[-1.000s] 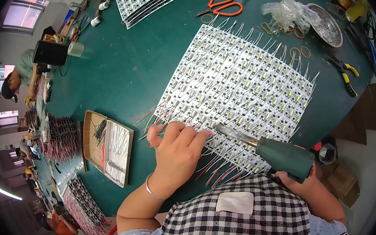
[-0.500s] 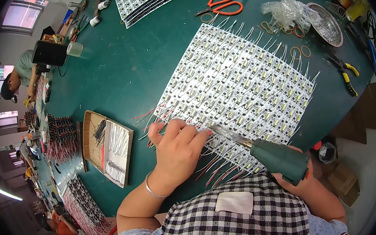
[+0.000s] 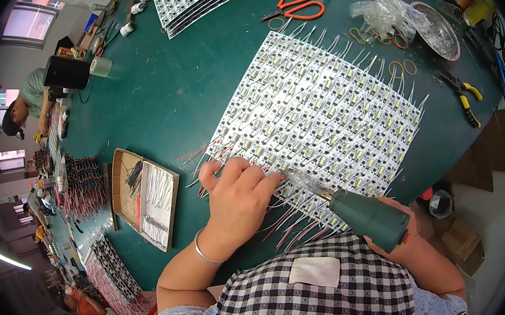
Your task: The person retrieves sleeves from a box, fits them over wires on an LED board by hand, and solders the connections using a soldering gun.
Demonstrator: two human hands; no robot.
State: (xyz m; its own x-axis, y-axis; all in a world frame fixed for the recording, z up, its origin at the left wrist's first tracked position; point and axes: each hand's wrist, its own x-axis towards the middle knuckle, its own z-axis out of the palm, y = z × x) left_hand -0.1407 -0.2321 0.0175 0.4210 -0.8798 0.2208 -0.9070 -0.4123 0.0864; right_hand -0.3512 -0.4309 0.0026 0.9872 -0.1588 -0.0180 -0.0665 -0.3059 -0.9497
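Note:
A white panel of circuit boards (image 3: 324, 110), set with rows of small components and thin white wires, lies on the green table. My left hand (image 3: 240, 193) rests at its near edge, fingers curled and pressed together beside some red wires (image 3: 221, 153); whatever they pinch is hidden beneath them. My right hand (image 3: 404, 224) is wrapped round a green soldering gun (image 3: 369, 217), partly hidden behind its body. The gun's metal tip points left over the panel's near edge, close to my left fingertips. Red, black and white wires (image 3: 294, 228) hang off that edge.
An open carton (image 3: 159, 206) of cut wires stands left of my left arm. Beyond the panel lie orange-handled scissors (image 3: 294, 5), rubber bands, a plastic bag (image 3: 387, 18) and a metal dish (image 3: 438, 32). Yellow-handled pliers (image 3: 466, 99) are at right. Another person (image 3: 27, 102) works far left.
The soldering gun and my right hand have shifted slightly left. My left hand and the panel stay nearly in place.

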